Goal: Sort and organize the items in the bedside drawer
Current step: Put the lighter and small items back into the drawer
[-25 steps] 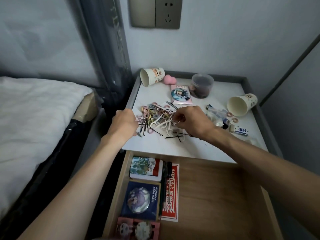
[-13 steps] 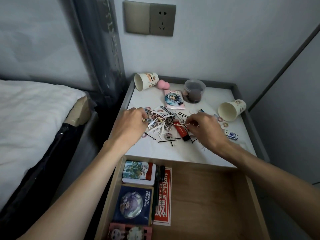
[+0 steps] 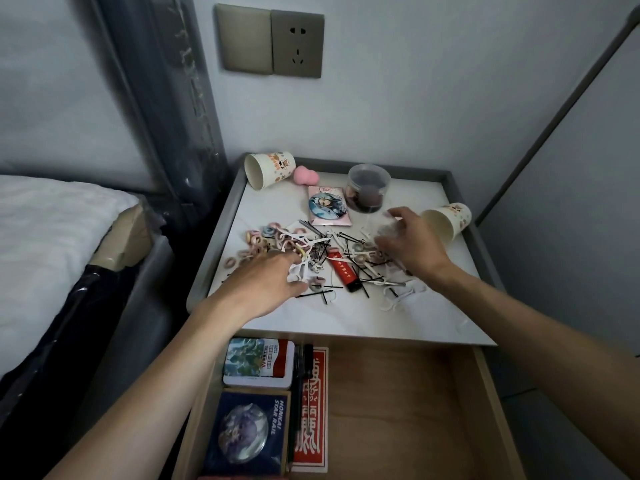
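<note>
On the white nightstand top lies a jumble of pastel hair ties, black hairpins, white floss picks and a red lighter. My left hand reaches into the left side of the pile and pinches some white floss picks between thumb and fingers. My right hand is curled round a clear plastic bag, which is blurred, beside the right paper cup. Below, the open wooden drawer holds a tin box, a blue badge card, a pen and a red packet along its left side.
At the back of the nightstand lie a second paper cup on its side, a pink sponge, a clear jar and a badge on a pink card. A bed stands at the left. A raised grey rim edges the nightstand.
My right hand has moved from the pile's middle to the right and up, closing on the clear bag near the cup. My left hand has moved further into the pile.
</note>
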Tool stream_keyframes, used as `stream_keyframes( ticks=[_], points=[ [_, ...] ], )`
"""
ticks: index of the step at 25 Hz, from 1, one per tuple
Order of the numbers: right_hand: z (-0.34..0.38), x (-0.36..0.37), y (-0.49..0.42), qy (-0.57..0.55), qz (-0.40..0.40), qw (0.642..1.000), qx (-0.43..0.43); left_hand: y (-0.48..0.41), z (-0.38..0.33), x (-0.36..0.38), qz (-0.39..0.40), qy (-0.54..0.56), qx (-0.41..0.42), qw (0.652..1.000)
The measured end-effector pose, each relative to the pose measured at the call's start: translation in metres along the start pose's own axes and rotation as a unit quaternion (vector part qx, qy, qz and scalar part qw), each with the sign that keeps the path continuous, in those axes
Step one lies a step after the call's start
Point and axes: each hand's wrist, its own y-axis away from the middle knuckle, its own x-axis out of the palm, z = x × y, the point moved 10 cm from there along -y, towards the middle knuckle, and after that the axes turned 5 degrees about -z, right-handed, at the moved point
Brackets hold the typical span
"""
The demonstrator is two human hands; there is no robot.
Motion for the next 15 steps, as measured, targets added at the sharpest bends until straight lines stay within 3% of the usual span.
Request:
stream_keyframes(
  ticks=[2, 3, 7, 10, 13, 15],
  points=[
    [-0.002, -0.001, -0.004, -0.078, -0.001, 0.996, 0.039, -0.001, 0.000, 0.000, -0.002, -0.002, 0.005, 1.000],
    [0.000, -0.001, -0.004, -0.066, -0.001, 0.997, 0.039, -0.002, -0.001, -0.001, -0.003, -0.003, 0.006, 1.000],
    [0.015, -0.002, 0.005, 0.132, -0.058, 0.987, -0.066, -0.004, -0.004, -0.007, -0.075, 0.014, 0.019, 0.997],
    [-0.001, -0.003, 0.014, 0.216, -0.055, 0.973, -0.053, -0.001, -0.030, -0.005, -0.143, 0.043, 0.101, 0.984],
    [-0.015, 0.001, 0.017, 0.291, -0.023, 0.954, -0.061, 0.002, -0.066, 0.020, -0.127, 0.020, 0.205, 0.970],
    [-0.018, 0.006, 0.016, 0.293, -0.006, 0.953, -0.074, 0.001, -0.078, 0.027, -0.123, -0.006, 0.225, 0.966]
  ],
)
